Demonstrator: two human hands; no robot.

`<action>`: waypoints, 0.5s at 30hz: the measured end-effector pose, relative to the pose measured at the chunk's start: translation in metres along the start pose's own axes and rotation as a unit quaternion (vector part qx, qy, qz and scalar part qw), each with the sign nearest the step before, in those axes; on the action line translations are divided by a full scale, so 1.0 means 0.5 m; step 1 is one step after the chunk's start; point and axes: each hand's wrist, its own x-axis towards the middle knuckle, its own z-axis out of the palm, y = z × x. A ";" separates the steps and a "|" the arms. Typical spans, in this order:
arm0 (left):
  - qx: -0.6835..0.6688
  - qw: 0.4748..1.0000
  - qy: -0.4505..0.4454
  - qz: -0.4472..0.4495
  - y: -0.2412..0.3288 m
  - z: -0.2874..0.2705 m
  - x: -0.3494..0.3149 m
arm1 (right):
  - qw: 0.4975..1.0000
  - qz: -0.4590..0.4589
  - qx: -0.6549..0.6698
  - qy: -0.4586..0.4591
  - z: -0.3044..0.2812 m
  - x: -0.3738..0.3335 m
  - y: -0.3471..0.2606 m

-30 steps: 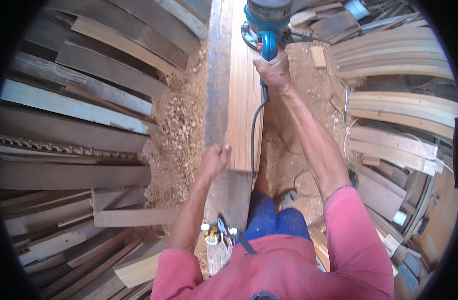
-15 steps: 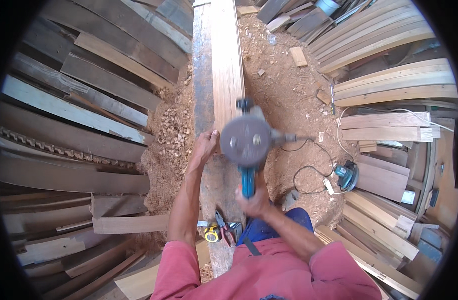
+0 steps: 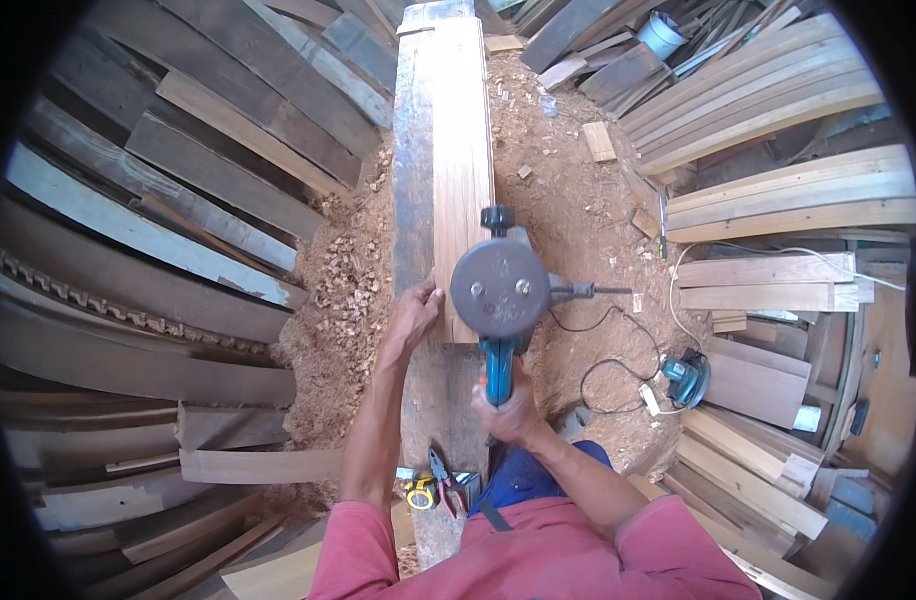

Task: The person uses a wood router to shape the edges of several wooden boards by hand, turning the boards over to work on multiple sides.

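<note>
My right hand point(image 3: 506, 409) is wrapped round the teal handle of a power tool point(image 3: 500, 287). The tool has a round brown-grey cover with two screws, a black knob at the front and a rod sticking out to the right. It sits over the right side of a long pale wooden board point(image 3: 453, 190), near the end closest to me. My left hand point(image 3: 415, 315) grips the left edge of that board at the same end, its thumb along the edge. The board lies lengthwise on a worn bench point(image 3: 415, 210). The tool's underside is hidden.
Pliers point(image 3: 442, 478) and a yellow tape measure point(image 3: 420, 492) lie on the bench near my body. A second teal power tool point(image 3: 686, 378) rests on the floor at right, among cords. Shavings point(image 3: 343, 280) cover the floor. Stacked planks point(image 3: 228, 190) line both sides.
The power tool was smeared by motion and now looks sharp, a little farther right. The board and my left hand appear slightly lower in view. Both hands keep their grip.
</note>
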 end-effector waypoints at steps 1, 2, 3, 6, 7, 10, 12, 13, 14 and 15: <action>0.000 1.000 0.009 0.003 0.021 -0.006 0.009 | 1.000 0.002 -0.028 -0.005 -0.003 0.029 0.002; 0.001 1.000 0.020 0.005 0.036 -0.010 0.024 | 0.998 0.003 -0.056 -0.010 -0.005 0.057 0.001; -0.002 1.000 0.021 0.002 0.040 -0.009 0.050 | 0.999 0.012 -0.047 -0.010 -0.003 0.090 -0.004; -0.072 0.986 0.113 0.098 0.057 -0.013 0.121 | 0.999 0.016 -0.040 -0.011 0.000 0.191 -0.028; -0.058 0.990 0.110 0.069 0.089 -0.011 0.143 | 0.999 -0.005 -0.036 0.003 -0.010 0.228 -0.028; -0.042 0.987 0.148 0.046 0.124 -0.031 0.202 | 1.000 -0.024 -0.012 0.012 -0.002 0.333 -0.051; -0.047 0.981 0.182 0.054 0.147 -0.036 0.243 | 0.999 -0.033 0.001 0.007 -0.002 0.399 -0.045; -0.048 0.977 0.205 0.041 0.181 -0.029 0.259 | 1.000 -0.005 -0.001 0.010 -0.009 0.428 -0.049; -0.046 0.972 0.229 0.030 0.212 -0.029 0.275 | 1.000 -0.005 -0.004 0.009 -0.013 0.458 -0.051; -0.068 0.966 0.244 0.050 0.238 -0.028 0.291 | 0.999 -0.041 -0.021 0.021 -0.020 0.488 -0.053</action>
